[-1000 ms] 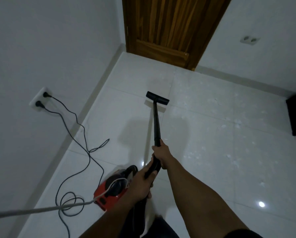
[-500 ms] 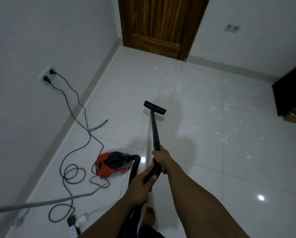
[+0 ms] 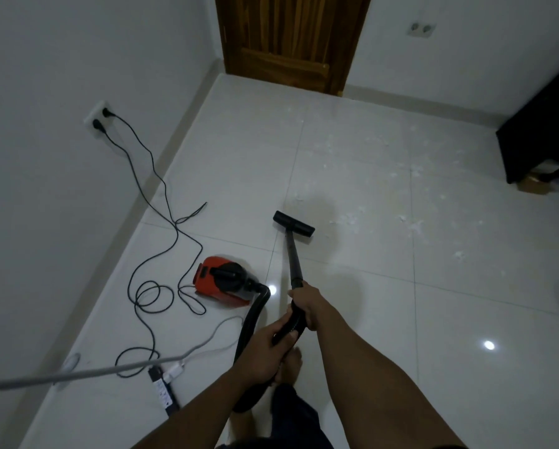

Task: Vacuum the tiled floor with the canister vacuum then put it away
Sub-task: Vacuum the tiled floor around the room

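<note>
A red and black canister vacuum [image 3: 221, 280] sits on the white tiled floor [image 3: 433, 319] to my left. Its black hose [image 3: 250, 322] curves back to the black wand [image 3: 292, 254], whose flat floor nozzle [image 3: 293, 223] rests on the tiles ahead. My right hand [image 3: 307, 303] grips the wand's lower end. My left hand [image 3: 268, 348] grips the handle just behind it. White crumbs [image 3: 411, 222] lie scattered over the tiles right of and beyond the nozzle.
Two black cords [image 3: 155, 189] run from a wall socket [image 3: 98, 123] and coil beside the canister. A power strip [image 3: 163, 392] and a grey cable [image 3: 77, 372] lie near my bare feet. A wooden door [image 3: 291, 37] stands ahead, dark furniture [image 3: 544, 131] at the right.
I have stepped back and the nozzle has been pulled toward me across the tiles. The canister now lies further ahead on my left, and more of the crumb-strewn floor shows.
</note>
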`<state>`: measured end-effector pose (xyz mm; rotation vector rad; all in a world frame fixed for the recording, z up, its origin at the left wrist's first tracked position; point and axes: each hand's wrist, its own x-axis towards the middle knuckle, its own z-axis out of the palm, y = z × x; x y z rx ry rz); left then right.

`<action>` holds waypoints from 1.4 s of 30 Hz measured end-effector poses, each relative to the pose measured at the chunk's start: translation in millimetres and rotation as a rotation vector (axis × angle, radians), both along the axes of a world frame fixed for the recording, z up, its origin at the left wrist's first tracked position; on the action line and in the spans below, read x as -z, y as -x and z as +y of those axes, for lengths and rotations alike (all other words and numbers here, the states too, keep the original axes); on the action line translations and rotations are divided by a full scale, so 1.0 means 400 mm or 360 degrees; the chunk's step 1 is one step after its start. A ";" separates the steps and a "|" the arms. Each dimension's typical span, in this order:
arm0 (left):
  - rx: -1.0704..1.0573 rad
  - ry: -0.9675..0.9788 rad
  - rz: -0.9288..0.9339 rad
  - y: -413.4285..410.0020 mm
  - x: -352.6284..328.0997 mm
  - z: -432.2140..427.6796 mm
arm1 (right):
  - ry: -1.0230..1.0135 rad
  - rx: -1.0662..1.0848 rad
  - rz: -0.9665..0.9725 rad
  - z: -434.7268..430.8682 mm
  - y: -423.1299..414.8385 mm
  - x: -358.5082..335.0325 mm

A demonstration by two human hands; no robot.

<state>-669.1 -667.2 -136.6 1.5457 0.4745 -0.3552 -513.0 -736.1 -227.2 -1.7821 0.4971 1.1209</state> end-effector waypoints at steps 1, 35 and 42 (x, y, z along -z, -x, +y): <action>0.0001 0.0007 0.0008 0.020 0.002 -0.004 | 0.0012 0.0002 0.0011 -0.005 0.020 0.001; -0.0205 0.0206 0.0401 -0.310 0.155 -0.114 | 0.0249 -0.0390 -0.0100 -0.063 -0.266 0.272; -0.0328 0.0181 0.0485 -0.495 0.203 -0.140 | 0.0328 -0.0498 -0.0158 -0.048 -0.468 0.301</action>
